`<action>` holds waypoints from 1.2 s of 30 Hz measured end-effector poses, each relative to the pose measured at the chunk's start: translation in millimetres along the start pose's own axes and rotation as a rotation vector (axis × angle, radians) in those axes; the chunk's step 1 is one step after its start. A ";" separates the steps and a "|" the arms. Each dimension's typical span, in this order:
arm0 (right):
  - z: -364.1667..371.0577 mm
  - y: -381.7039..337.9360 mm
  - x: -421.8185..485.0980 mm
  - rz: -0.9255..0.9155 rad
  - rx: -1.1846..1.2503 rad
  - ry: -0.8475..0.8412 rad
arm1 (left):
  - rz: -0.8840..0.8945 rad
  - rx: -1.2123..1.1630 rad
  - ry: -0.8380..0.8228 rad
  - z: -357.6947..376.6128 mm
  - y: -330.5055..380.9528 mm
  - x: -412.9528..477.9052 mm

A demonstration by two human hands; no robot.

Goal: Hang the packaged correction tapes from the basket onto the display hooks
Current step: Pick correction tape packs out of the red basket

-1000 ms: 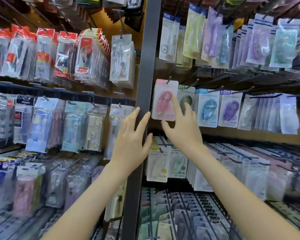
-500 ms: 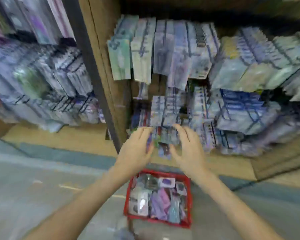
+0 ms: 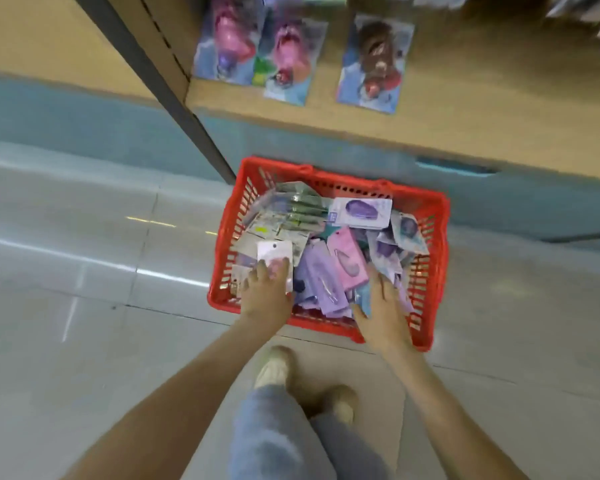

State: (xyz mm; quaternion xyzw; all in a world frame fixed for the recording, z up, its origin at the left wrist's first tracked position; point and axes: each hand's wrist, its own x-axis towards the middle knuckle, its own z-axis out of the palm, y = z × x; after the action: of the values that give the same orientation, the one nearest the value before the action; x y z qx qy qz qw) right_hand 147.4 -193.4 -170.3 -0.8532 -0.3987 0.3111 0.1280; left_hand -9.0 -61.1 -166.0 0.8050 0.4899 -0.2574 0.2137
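A red plastic basket [image 3: 433,216] stands on the floor below me, filled with several packaged correction tapes in purple, pink and green. My left hand [image 3: 265,296] is at the basket's near left, its fingers curled over a pale pink correction tape package [image 3: 274,249] that it grips. My right hand [image 3: 383,306] reaches into the near right side with fingers straight, touching the purple and pink packages [image 3: 347,261] and holding nothing. No display hooks are in view.
The shelf unit's wooden base [image 3: 465,109] runs along the top, with three toy blister packs [image 3: 288,50] leaning on it and a dark upright post [image 3: 160,81] at left. My feet [image 3: 274,367] stand just before the basket on grey floor tiles.
One second ago both hands were up at the hooks by a hung pink package. My view has swung down to the floor, and both hands have dropped into the basket.
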 end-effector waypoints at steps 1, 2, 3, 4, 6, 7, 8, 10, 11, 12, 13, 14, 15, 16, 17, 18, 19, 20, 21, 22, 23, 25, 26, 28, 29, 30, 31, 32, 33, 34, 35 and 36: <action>20.7 4.1 20.1 -0.016 -0.035 0.007 | -0.032 -0.006 0.014 18.5 2.1 20.7; 39.0 6.9 39.5 -0.041 -0.075 0.023 | -0.053 0.001 0.025 35.2 3.6 38.4; 54.4 9.9 57.2 -0.046 -0.122 0.041 | -0.066 0.008 0.049 47.4 6.1 52.9; 68.0 13.6 73.4 -0.020 -0.172 0.038 | -0.075 0.023 0.067 60.6 7.7 64.1; 83.6 20.0 93.8 0.080 -0.282 -0.025 | -0.110 0.067 0.121 78.0 7.3 74.6; 87.2 21.4 99.5 0.111 -0.337 -0.039 | -0.138 0.066 0.175 82.4 7.0 77.3; 88.3 20.9 102.2 0.130 -0.382 -0.052 | -0.165 0.051 0.194 82.7 6.7 76.9; 82.1 14.3 101.2 0.174 -0.405 -0.072 | -0.198 0.013 0.193 78.9 3.9 73.7; 74.6 8.6 97.9 0.210 -0.395 -0.096 | -0.195 -0.016 0.183 75.0 2.9 71.0; 64.9 3.4 91.9 0.243 -0.377 -0.120 | -0.190 -0.041 0.140 67.7 2.9 65.5; 52.9 -2.5 83.1 0.266 -0.337 -0.128 | -0.190 -0.072 0.136 53.5 4.2 57.6; 38.3 -10.5 70.5 0.279 -0.281 -0.121 | -0.188 -0.096 0.154 37.9 3.9 49.6; 20.1 -20.2 55.2 0.286 -0.217 -0.113 | -0.179 -0.111 0.175 19.9 4.0 40.0; -0.5 -31.7 38.5 0.286 -0.149 -0.104 | -0.161 -0.149 0.190 2.6 4.9 26.9; -23.4 -44.5 21.6 0.286 -0.081 -0.096 | -0.136 -0.206 0.187 -18.3 8.4 10.8; -48.1 -58.0 5.1 0.289 -0.020 -0.089 | -0.096 -0.258 0.177 -39.5 13.4 -7.0; -75.1 -72.5 -10.7 0.293 0.041 -0.076 | -0.044 -0.333 0.187 -62.0 20.6 -26.1; -103.5 -87.0 -26.0 0.288 0.105 -0.063 | -0.001 -0.424 0.214 -89.2 30.0 -47.4; -133.1 -101.8 -41.3 0.275 0.176 -0.046 | 0.039 -0.513 0.230 -121.7 41.3 -70.2; -162.7 -116.9 -56.1 0.256 0.250 -0.032 | 0.077 -0.586 0.229 -155.9 51.8 -93.1; -192.8 -132.4 -70.0 0.222 0.322 -0.014 | 0.118 -0.636 0.220 -192.6 61.9 -115.8; -255.7 -163.7 -96.4 0.139 0.411 0.032 | 0.238 -0.661 0.228 -262.0 78.1 -159.6; -286.5 -178.0 -108.9 0.102 0.426 0.059 | 0.308 -0.644 0.249 -292.7 84.7 -179.7; -347.0 -203.1 -134.7 0.005 0.451 0.107 | 0.405 -0.658 0.280 -348.5 99.9 -219.9; -375.8 -213.6 -147.3 -0.061 0.466 0.130 | 0.453 -0.695 0.287 -372.8 108.6 -240.1; -401.9 -222.4 -159.1 -0.127 0.492 0.149 | 0.505 -0.746 0.290 -395.3 117.8 -260.7; -426.8 -229.3 -171.9 -0.198 0.525 0.165 | 0.550 -0.798 0.284 -416.7 128.3 -282.5; -450.7 -235.1 -185.4 -0.269 0.552 0.174 | 0.586 -0.835 0.266 -436.0 138.9 -303.5; -473.1 -238.9 -198.8 -0.321 0.565 0.183 | 0.621 -0.853 0.252 -453.7 149.9 -324.6; -494.5 -241.4 -212.0 -0.358 0.575 0.202 | 0.665 -0.862 0.249 -469.1 161.5 -344.7; -515.1 -242.8 -226.1 -0.387 0.575 0.232 | 0.722 -0.876 0.254 -483.1 173.1 -365.7; -535.5 -243.4 -241.8 -0.418 0.567 0.268 | 0.781 -0.898 0.255 -495.5 184.8 -387.1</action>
State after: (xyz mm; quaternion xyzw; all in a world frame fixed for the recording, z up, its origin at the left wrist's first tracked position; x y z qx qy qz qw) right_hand 222.0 -203.2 461.2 -0.7172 -0.4421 0.2617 0.4708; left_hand 108.7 -107.5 477.0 0.7810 0.2408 0.1704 0.5505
